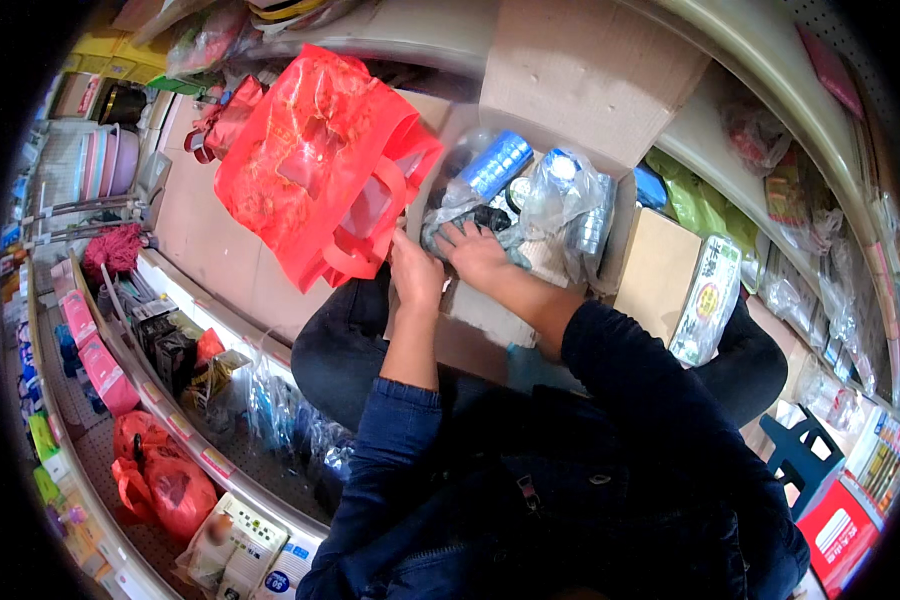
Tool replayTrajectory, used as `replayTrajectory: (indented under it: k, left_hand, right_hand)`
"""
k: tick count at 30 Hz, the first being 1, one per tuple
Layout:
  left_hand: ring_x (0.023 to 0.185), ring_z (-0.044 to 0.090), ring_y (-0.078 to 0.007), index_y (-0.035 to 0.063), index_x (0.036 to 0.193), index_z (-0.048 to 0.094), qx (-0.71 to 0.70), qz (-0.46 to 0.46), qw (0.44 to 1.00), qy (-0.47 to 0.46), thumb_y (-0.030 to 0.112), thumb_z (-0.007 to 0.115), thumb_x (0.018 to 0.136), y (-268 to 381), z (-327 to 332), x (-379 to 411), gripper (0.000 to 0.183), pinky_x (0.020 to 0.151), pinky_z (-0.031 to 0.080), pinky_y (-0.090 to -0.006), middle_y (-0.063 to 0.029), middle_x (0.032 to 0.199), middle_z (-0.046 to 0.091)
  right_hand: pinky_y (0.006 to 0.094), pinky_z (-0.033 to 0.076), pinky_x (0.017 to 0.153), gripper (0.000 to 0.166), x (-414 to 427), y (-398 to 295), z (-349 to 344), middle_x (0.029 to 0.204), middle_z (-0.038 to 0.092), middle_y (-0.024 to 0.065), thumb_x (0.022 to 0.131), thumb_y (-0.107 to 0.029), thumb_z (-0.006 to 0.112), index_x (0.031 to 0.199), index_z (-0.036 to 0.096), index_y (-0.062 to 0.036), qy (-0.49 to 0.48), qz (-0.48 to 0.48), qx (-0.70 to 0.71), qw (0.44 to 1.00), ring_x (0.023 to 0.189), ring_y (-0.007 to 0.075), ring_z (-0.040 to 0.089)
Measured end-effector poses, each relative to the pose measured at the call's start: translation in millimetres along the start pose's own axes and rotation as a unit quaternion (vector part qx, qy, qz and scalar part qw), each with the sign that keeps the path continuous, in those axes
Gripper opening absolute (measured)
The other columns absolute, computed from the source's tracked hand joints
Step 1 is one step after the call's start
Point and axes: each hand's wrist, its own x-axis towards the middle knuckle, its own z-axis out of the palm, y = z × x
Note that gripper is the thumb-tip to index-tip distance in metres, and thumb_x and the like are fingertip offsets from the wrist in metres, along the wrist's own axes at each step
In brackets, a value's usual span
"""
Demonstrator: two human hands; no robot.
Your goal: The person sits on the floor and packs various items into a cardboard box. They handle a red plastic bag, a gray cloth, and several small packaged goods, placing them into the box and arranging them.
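Note:
My left hand (pixel 416 268) is at the edge of an open cardboard box (pixel 622 244), beside the handles of a large red shopping bag (pixel 300 165); its fingertips are partly hidden, so its hold cannot be told. My right hand (pixel 471 255) reaches into the box, fingers spread on a grey plastic bag (pixel 442 225) near a black item (pixel 493 217). Further in the box lie a blue wrapped roll stack (pixel 497 165), a clear plastic bag (pixel 566 195) with a blue-and-white item in it, and a silvery wrapped stack (pixel 591 229).
Shelves run along both sides. A smaller cardboard box (pixel 656 262) and a wrapped package bearing writing (pixel 709 300) stand right of the open box. Red plastic bags (pixel 169 480) and power strips (pixel 247 540) lie lower left. A dark green plastic stool (pixel 802 450) stands lower right.

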Motion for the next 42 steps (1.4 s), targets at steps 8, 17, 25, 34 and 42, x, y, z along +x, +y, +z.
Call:
replayTrajectory:
  k: [8, 17, 25, 34, 42]
  left_hand:
    - [0.107, 0.048, -0.0435, -0.0064, 0.12, 0.038, -0.053, -0.031, 0.998, -0.023, -0.012, 0.054, 0.067, 6, 0, 3, 0.056, 0.092, 0.038, -0.0461, -0.0296, 0.112, 0.05]
    - [0.099, 0.056, -0.0344, -0.0068, 0.118, 0.042, -0.137, -0.103, 0.985, 0.022, -0.006, 0.053, 0.074, -19, 14, -4, 0.045, 0.089, 0.042, -0.0369, -0.0227, 0.107, 0.056]
    - [0.095, 0.056, -0.0239, 0.0054, 0.124, 0.044, -0.438, -0.495, 0.723, -0.203, 0.04, 0.047, 0.091, -10, 25, -44, 0.048, 0.072, 0.048, -0.0442, -0.0106, 0.113, 0.056]
    - [0.085, 0.06, -0.0236, 0.0099, 0.12, 0.047, -0.423, -0.49, 0.733, -0.209, 0.046, 0.038, 0.095, -24, 35, -41, 0.045, 0.06, 0.047, -0.0419, -0.0083, 0.104, 0.057]
    - [0.11, 0.052, -0.0287, 0.0106, 0.124, 0.048, -0.511, -0.511, 0.664, -0.19, 0.049, 0.039, 0.093, 19, -4, -44, 0.05, 0.092, 0.039, -0.054, -0.0105, 0.123, 0.053]
  right_hand:
    - [0.0438, 0.047, 0.079, 0.044, -50, 20, 6, 0.129, 0.047, 0.0089, 0.08, -0.016, 0.051, 0.123, 0.052, -0.0107, 0.04, -0.029, -0.005, 0.999, 0.106, 0.0282, 0.049]
    - [0.0425, 0.048, 0.081, 0.046, -92, 38, 2, 0.132, 0.043, 0.0097, 0.079, -0.011, 0.049, 0.126, 0.048, -0.0082, -0.017, -0.003, 0.02, 1.0, 0.107, 0.03, 0.048]
    - [0.0429, 0.044, 0.089, 0.045, -25, 15, 0, 0.131, 0.043, 0.0129, 0.079, -0.011, 0.048, 0.124, 0.051, -0.0083, 0.056, -0.003, 0.058, 0.997, 0.115, 0.0329, 0.043]
    - [0.0468, 0.042, 0.088, 0.041, -109, 53, 4, 0.126, 0.046, 0.0112, 0.081, -0.012, 0.048, 0.121, 0.054, -0.0109, -0.038, -0.009, 0.039, 0.998, 0.111, 0.0311, 0.045]
    - [0.0471, 0.045, 0.085, 0.048, -114, 76, -42, 0.112, 0.055, 0.0197, 0.075, -0.019, 0.058, 0.12, 0.05, -0.0051, -0.21, 0.037, 0.237, 0.948, 0.101, 0.0357, 0.056]
